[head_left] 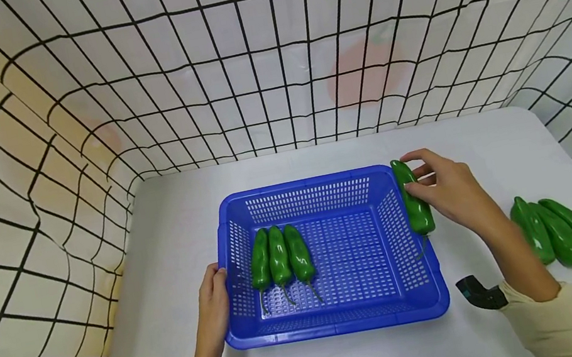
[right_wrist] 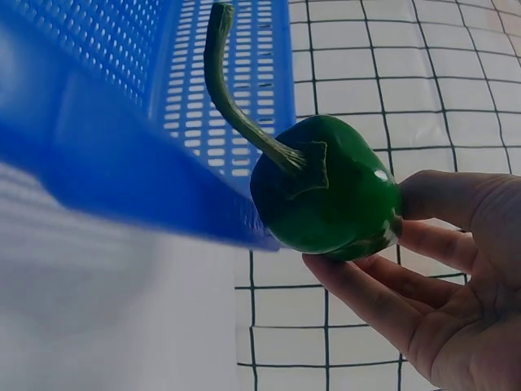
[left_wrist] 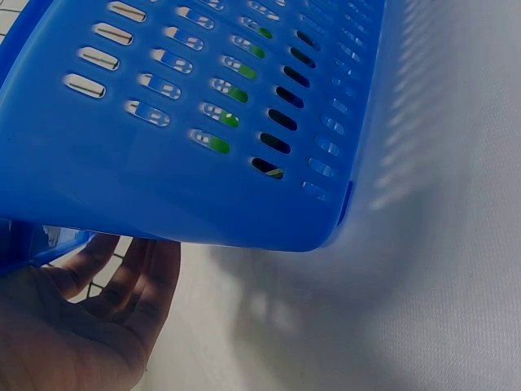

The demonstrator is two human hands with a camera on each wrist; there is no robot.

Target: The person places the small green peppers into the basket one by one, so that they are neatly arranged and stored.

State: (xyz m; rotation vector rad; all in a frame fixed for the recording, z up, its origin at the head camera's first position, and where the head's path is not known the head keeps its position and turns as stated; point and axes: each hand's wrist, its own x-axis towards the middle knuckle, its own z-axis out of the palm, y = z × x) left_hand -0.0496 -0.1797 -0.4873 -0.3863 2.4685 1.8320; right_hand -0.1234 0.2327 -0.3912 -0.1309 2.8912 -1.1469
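A blue plastic basket point(head_left: 341, 327) with slotted walls sits on the white table. My left hand point(head_left: 212, 300) holds its left rim, and in the left wrist view the fingers point(left_wrist: 155, 285) curl beneath the rim's edge. Three green peppers point(head_left: 279, 256) lie side by side in the basket's left half, stems toward me. Over the basket's right rim, my right hand point(head_left: 451, 191) pinches another green pepper point(head_left: 415, 206) between thumb and fingers. That pepper's curved stem point(right_wrist: 232, 110) points toward the camera in the right wrist view.
Three more green peppers point(head_left: 563, 235) lie together on the table point(head_left: 157, 227) at the right, beyond my right forearm. Black wire grid panels point(head_left: 282, 64) stand along the back and both sides. Dark wrist mounts point(head_left: 481, 295) stick out from my wrists.
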